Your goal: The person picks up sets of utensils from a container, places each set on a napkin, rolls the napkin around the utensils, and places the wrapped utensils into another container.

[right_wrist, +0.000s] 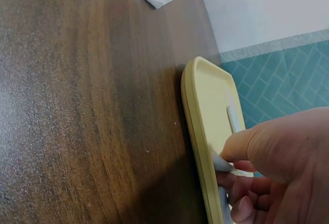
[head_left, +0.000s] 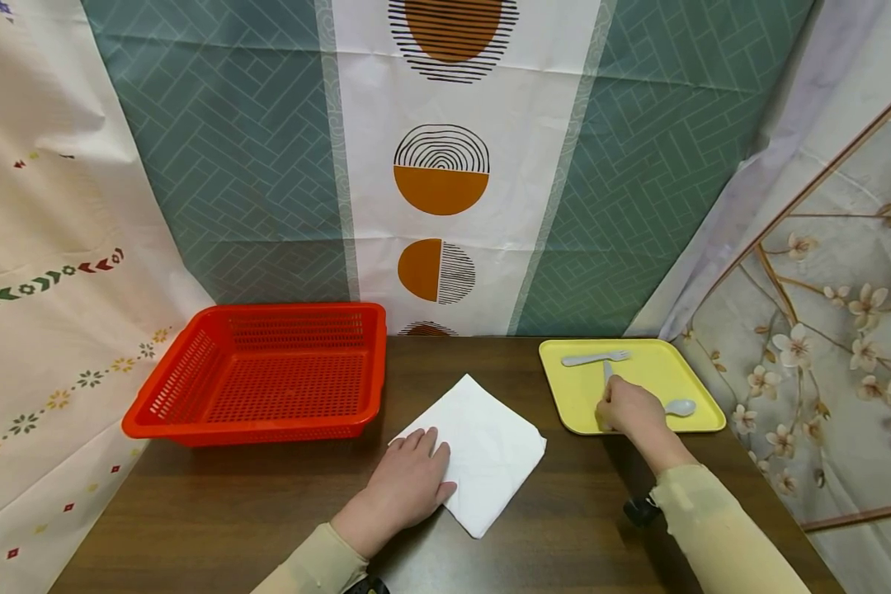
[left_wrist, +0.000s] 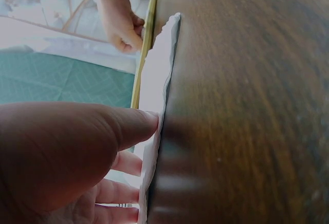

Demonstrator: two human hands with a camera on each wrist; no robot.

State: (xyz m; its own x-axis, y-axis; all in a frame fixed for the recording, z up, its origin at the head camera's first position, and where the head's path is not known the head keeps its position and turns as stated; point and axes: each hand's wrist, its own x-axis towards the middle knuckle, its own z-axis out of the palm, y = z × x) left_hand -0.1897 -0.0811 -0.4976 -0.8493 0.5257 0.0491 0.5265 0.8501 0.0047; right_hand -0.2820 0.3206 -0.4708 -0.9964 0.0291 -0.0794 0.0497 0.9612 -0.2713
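My left hand (head_left: 407,478) lies flat on the left edge of a folded white napkin (head_left: 483,450) in the head view; its thumb and fingers are spread over the cloth. Over the yellow tray (head_left: 579,404), my right hand (head_left: 631,408) pinches a grey knife (head_left: 607,371), whose blade points toward the back. The right wrist view shows the thumb and forefinger on the knife's handle (right_wrist: 221,163). A grey fork (head_left: 596,358) lies behind the knife. To the right of the hand is a spoon (head_left: 681,407), its handle partly hidden by the hand.
At the left stands a red plastic basket (head_left: 289,425) with slotted walls and nothing in it. Patterned cloths (head_left: 445,223) hang behind the brown table (head_left: 557,511) and on both sides of it.
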